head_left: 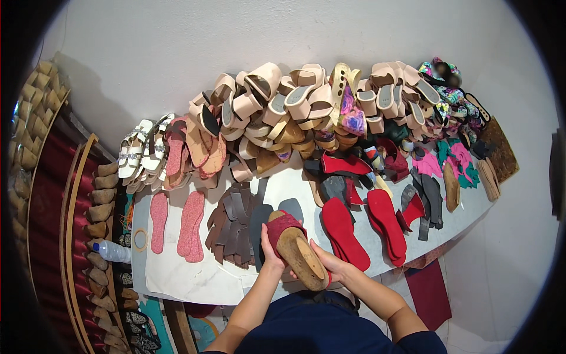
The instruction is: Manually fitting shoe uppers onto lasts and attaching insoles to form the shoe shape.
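Observation:
Close to my body I hold a brown wooden shoe last (296,255) with a dark red strap (285,225) wrapped across its front. A bright red edge shows beneath the last near its heel. My left hand (270,246) closes on the strap side, thumb along the edge. On the other side, my right hand (326,263) grips the last near its heel; some fingers are hidden underneath. Just beyond lie dark grey soles (260,229), partly covered by the last. Red soles (345,236) rest to the right of my right hand, with another red stack (387,227) farther right.
Beige sandals (262,79) pile high along the wall. Pink glitter soles (191,227) and dark brown strips (237,221) lie on the white-covered table (177,282). A plastic bottle (113,252) and shelved wooden lasts (103,196) stand left. Grey strips (427,200) lie right.

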A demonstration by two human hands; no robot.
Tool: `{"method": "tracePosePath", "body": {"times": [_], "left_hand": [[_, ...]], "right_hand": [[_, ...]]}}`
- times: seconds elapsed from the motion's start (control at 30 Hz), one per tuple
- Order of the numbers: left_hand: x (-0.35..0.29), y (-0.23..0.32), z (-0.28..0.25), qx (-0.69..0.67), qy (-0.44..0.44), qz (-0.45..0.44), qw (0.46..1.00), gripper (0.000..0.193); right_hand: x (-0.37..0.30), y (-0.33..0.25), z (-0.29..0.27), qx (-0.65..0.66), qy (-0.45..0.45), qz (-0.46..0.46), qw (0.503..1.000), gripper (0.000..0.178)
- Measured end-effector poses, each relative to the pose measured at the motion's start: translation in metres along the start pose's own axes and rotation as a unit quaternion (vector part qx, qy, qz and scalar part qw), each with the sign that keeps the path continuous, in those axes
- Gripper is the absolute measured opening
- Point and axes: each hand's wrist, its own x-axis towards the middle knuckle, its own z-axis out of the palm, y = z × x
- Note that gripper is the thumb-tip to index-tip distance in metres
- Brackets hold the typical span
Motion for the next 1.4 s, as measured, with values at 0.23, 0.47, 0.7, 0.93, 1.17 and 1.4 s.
{"method": "tracePosePath", "body": {"times": [0.23, 0.47, 0.7, 0.93, 1.17, 1.4], "left_hand": [[0.01, 0.003, 0.014, -0.003, -0.044, -0.017, 0.999, 0.068], [0.019, 0.015, 0.013, 0.032, -0.007, 0.01, 0.999, 0.062], [0.02, 0.031, 0.001, 0.062, 0.067, 0.105, 0.99, 0.056], [0.017, 0.037, 0.018, 0.074, 0.089, 0.138, 0.984, 0.051], [0.029, 0.086, 0.002, 0.077, 0.075, 0.21, 0.972, 0.05], [0.013, 0.113, 0.008, 0.034, 0.024, 0.194, 0.98, 0.057]], "right_hand": [[-0.001, -0.004, -0.006, 0.002, -0.012, -0.006, 1.0, 0.06], [-0.012, 0.004, 0.011, -0.089, 0.159, -0.052, 0.982, 0.061], [-0.02, 0.006, 0.023, -0.513, 0.151, -0.301, 0.79, 0.071], [-0.016, 0.011, 0.017, -0.366, 0.188, -0.299, 0.861, 0.066], [-0.045, 0.007, -0.009, -0.277, 0.173, -0.263, 0.908, 0.062], [-0.03, 0.019, -0.054, -0.299, 0.286, -0.366, 0.834, 0.062]]}}
